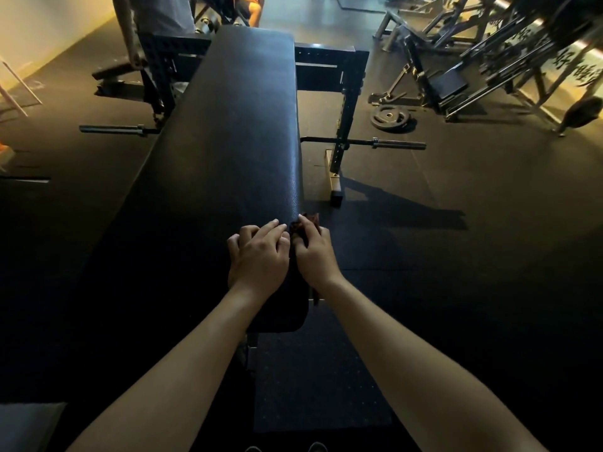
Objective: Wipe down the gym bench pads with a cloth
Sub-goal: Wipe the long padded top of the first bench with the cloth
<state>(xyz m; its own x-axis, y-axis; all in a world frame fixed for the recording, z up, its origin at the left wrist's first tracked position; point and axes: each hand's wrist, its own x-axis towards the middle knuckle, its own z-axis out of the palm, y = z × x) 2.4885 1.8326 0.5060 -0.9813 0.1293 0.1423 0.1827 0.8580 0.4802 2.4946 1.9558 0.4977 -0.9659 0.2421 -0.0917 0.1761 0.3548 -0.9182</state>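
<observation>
- While the head view looks down the bench pad [235, 141], its long axis runs from the lower centre of the frame to the upper centre, and most of it lies beyond the hands.
- The right hand [314, 254] curls its fingers round a dark cloth [306, 223] bunched against the pad's right edge; most of the cloth is hidden.
- The left hand [259, 257] rests on the pad top just beside it, fingers slightly bent and loosely spread, holding nothing.
- The next stroke probably runs up the frame along that edge, driven by the right hand.
- A barbell [398, 145] and weight plate [393, 119] lie on the floor at right, well apart.
</observation>
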